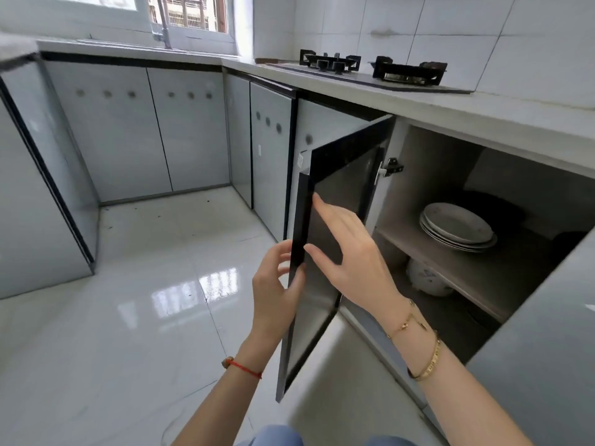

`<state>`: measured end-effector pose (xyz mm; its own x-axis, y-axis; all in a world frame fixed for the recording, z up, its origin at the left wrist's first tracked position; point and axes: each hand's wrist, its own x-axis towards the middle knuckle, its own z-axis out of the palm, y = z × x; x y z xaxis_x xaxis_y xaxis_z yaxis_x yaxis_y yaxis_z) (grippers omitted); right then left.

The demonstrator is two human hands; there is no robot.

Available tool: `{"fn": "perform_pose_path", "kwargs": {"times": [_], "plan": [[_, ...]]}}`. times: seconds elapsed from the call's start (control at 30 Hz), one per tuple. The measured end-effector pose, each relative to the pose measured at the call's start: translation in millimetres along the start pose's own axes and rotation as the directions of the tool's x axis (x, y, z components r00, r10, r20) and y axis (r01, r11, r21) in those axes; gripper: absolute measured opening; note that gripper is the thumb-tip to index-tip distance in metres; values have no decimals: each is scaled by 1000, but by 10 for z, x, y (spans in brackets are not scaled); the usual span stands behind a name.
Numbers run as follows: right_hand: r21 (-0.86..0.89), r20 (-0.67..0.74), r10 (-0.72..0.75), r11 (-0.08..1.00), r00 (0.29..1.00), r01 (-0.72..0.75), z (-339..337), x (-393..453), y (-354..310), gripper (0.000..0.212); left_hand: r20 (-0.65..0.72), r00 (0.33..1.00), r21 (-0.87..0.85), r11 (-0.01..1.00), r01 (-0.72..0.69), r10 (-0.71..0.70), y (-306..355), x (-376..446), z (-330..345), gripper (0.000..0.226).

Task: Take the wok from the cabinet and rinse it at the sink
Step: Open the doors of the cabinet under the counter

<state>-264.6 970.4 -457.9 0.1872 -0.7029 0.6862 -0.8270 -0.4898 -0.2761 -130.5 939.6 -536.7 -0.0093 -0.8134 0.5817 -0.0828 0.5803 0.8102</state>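
Note:
The cabinet (415, 188) under the stove stands open, its dark-framed door (335, 194) swung out towards me. My left hand (277, 284) grips the door's free edge, thumb on the inner side. My right hand (347, 252) lies flat and spread against the door's inner face. On the upper shelf, a dark round pan, probably the wok (502, 209), sits in shadow behind a stack of white plates (457, 226). The faucet (163, 25) rises at the window, far left of the stove; the sink basin is hidden below the counter edge.
A two-burner gas stove (373, 70) sits on the counter (483, 107) above the cabinet. A white patterned pot (428, 278) sits on the lower level. A second open door (547, 333) is at the right. Glossy tiled floor (145, 300) spreads to the left, ringed by closed grey cabinets.

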Motion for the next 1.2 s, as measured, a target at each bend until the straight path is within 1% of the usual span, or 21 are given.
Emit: {"fn": "perform_pose_path", "kwargs": {"times": [0.13, 0.3, 0.47, 0.6, 0.7, 0.77, 0.9, 0.97, 1.07, 1.13, 1.2], "plan": [[60, 86, -6, 998, 996, 1, 262, 236, 6, 74, -17, 999, 21, 999, 50, -50, -188, 212, -162, 35], [69, 98, -41, 997, 994, 35, 485, 530, 36, 73, -11, 994, 20, 993, 113, -113, -383, 452, -339, 32], [51, 175, -57, 997, 983, 49, 658, 772, 79, 75, 4, 986, 4, 986, 166, -166, -465, 699, -450, 43], [13, 221, -40, 999, 974, 38, 778, 919, 100, 69, 10, 968, 4, 968, 250, -250, -551, 831, -506, 56], [18, 215, -29, 1000, 976, 26, 818, 962, 83, 64, 13, 955, -12, 955, 297, -297, -566, 867, -549, 62], [15, 194, -27, 1000, 981, 24, 805, 944, 73, 60, 19, 953, -8, 953, 302, -302, -583, 853, -586, 62], [-28, 163, -10, 999, 987, 15, 696, 782, 99, 54, 40, 960, 36, 960, 278, -279, -607, 770, -639, 59], [-56, 149, 7, 998, 989, 2, 607, 653, 147, 52, 18, 970, 71, 968, 241, -242, -589, 713, -636, 56], [-94, 124, 49, 995, 991, -38, 403, 431, 237, 50, 2, 995, 163, 982, 97, -99, -531, 611, -560, 53], [-118, 95, 106, 988, 990, -95, 211, 264, 287, 50, 62, 998, 190, 982, -3, -9, -456, 535, -426, 52], [-145, 57, 171, 976, 984, -161, -19, 83, 333, 51, 142, 988, 179, 980, -88, 62, -368, 468, -218, 51]]}}
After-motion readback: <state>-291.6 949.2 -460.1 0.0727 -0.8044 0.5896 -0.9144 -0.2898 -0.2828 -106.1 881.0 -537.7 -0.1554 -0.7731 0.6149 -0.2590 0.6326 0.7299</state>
